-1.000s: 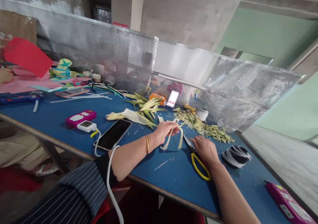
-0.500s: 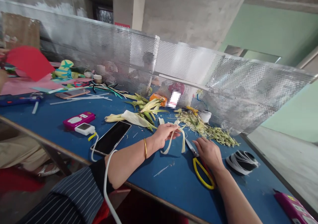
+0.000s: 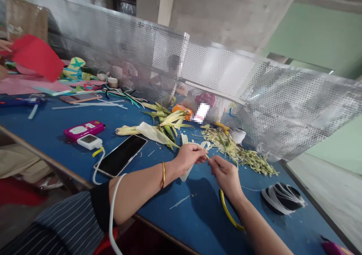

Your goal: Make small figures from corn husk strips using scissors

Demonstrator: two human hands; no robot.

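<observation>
Over the blue table, my left hand pinches a pale corn husk strip, its loops above the fingers and a broad end hanging below. My right hand is closed, thumb and fingertips pinching the same strip close to the left fingertips. Beneath my right hand and forearm lie scissors; only part of the yellow handle shows. To the right sits a dark spool wound with white thread, from which a thin line runs toward my right hand; where it ends is hidden.
Green-yellow corn husks and a heap of husk scraps lie beyond my hands. Leftward are a black-screened phone, a magenta device and a white cable. A perforated metal screen edges the table. Another person's hand holds red sheet material.
My right hand has moved from beside the scissors up to my left hand and now pinches the husk strip. The scissors are more covered, and the view has shifted slightly.
</observation>
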